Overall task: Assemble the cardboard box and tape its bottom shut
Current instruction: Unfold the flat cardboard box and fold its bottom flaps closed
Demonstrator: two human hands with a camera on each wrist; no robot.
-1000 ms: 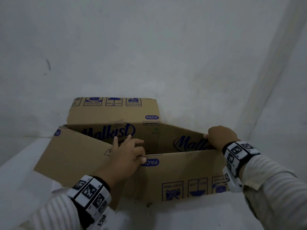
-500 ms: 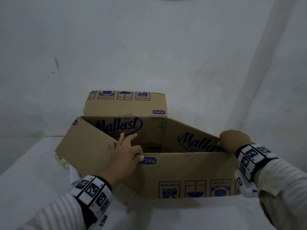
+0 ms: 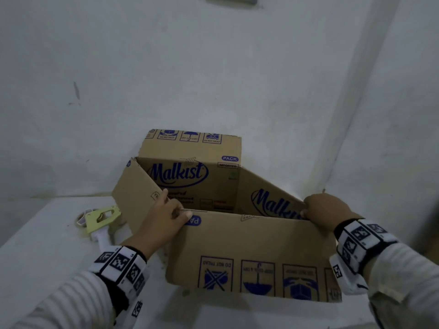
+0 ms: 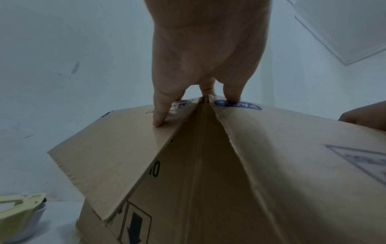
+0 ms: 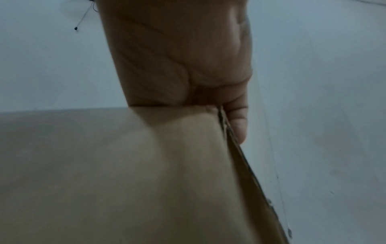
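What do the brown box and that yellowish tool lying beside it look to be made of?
Box: matte brown corrugated cardboard, printed in blue; its cut flap edge shows fluting in the left wrist view. Tape dispenser: pale yellow-green body, probably painted metal with small screws, and a white handle that looks like plastic.

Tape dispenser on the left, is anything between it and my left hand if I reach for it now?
Nothing visible stands between them. The tape dispenser lies on the white surface left of the cardboard box, beside its left flap. The left hand currently grips the box's near-left corner.
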